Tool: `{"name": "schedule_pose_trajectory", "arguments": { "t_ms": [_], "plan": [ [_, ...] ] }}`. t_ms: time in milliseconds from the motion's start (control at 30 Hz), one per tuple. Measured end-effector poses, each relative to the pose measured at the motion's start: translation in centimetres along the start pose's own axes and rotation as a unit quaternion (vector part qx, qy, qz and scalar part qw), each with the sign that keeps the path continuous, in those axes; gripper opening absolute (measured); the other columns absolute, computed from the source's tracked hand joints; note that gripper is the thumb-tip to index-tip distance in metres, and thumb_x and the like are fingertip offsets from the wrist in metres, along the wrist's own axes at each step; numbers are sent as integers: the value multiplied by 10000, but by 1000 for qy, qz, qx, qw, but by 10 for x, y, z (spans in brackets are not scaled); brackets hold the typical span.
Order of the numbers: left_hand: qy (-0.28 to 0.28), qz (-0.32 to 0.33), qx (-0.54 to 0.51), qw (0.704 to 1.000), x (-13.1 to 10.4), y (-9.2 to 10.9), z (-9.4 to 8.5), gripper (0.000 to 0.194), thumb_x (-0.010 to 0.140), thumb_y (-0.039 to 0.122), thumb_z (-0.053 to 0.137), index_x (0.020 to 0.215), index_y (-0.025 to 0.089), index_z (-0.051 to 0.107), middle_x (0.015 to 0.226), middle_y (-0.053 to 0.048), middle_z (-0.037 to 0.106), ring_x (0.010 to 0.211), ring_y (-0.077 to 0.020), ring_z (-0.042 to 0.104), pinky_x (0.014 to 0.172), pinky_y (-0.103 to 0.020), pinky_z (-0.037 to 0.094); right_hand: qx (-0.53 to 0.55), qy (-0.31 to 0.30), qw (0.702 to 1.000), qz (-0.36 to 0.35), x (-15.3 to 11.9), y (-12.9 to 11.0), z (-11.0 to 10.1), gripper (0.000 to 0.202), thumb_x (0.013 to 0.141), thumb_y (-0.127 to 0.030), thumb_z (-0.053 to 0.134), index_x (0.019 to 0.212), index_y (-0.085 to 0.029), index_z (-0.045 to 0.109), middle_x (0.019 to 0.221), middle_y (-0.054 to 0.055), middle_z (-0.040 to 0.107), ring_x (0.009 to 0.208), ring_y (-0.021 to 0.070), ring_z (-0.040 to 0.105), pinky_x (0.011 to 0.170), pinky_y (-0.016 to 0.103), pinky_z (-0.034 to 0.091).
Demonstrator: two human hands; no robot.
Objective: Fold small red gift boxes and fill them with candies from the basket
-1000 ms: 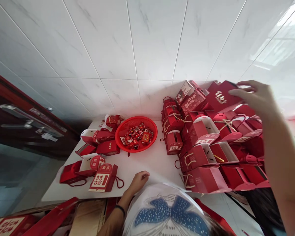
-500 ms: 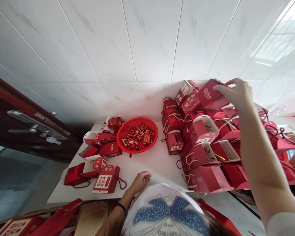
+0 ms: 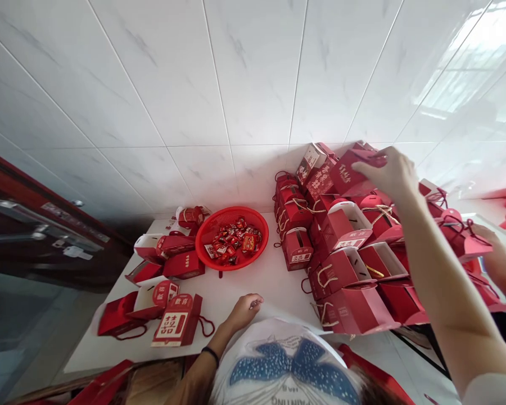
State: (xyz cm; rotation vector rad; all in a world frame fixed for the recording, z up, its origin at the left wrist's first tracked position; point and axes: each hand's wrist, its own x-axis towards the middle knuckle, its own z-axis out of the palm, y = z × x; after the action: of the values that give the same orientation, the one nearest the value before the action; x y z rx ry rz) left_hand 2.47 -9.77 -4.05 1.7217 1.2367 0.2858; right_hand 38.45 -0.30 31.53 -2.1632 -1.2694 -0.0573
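Observation:
My right hand (image 3: 390, 171) reaches to the back of the stacked boxes, fingers and thumb gripping the top of a red gift box (image 3: 349, 177) with gold lettering. That box is tilted among other closed boxes (image 3: 320, 179) by the wall. Low over the front of the white table (image 3: 274, 287), my left hand (image 3: 247, 310) has its fingers curled in; whatever it may hold is hidden. A red plastic basket (image 3: 202, 256) of wrapped candies (image 3: 236, 239) lies beyond it. To its left stands a red candy box (image 3: 179, 320) with a cord handle and white label.
Many red boxes, several of them open (image 3: 349, 222), are piled on the right. More boxes (image 3: 183, 264) lie at the table's left end, near a dark door (image 3: 37, 242). At far right, another person's arm (image 3: 500, 259) reaches in. A tiled wall (image 3: 185, 84) borders the table.
My right hand has lowered the gift box slightly toward the stack. The view has shifted a little. My left hand stays curled in about the same place; the other person's arm has moved.

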Motion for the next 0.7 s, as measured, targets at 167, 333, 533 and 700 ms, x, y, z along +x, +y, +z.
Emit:
{"name": "schedule_pose_trajectory", "arguments": {
  "t_ms": [167, 333, 533, 700],
  "plan": [
    [-6, -3, -9, 1000, 0, 0, -3, 289, 783, 255, 484, 931, 168, 717, 950, -79, 742, 854, -204, 654, 801, -280, 496, -18, 43, 999, -16, -14, 0, 39, 701, 729, -622, 673, 1203, -124, 534, 1175, 208, 530, 1052, 331, 548, 825, 471, 433],
    [-4, -6, -17, 1000, -10, -13, -5, 238, 764, 257, 510, 870, 176, 707, 892, -83, 738, 807, -213, 644, 782, -298, 497, -31, 82, 996, -15, -17, 6, 47, 724, 765, -680, 620, 1240, -150, 487, 1188, 206, 510, 1058, 345, 552, 810, 489, 444],
    [-9, -5, -34, 999, -16, -21, -8, 212, 738, 281, 528, 826, 195, 701, 840, -76, 723, 782, -229, 647, 749, -312, 506, -59, 78, 995, 4, -22, 2, 51, 762, 749, -687, 633, 1255, -140, 477, 1155, 208, 523, 1047, 359, 562, 821, 503, 449],
    [-12, -9, -35, 999, -21, -27, -12, 220, 744, 284, 520, 831, 196, 701, 857, -80, 725, 796, -229, 650, 760, -313, 505, -90, 34, 995, 34, -30, -4, 48, 731, 763, -658, 633, 1238, -119, 501, 1147, 221, 533, 1062, 368, 565, 855, 508, 439]
  ]
}}
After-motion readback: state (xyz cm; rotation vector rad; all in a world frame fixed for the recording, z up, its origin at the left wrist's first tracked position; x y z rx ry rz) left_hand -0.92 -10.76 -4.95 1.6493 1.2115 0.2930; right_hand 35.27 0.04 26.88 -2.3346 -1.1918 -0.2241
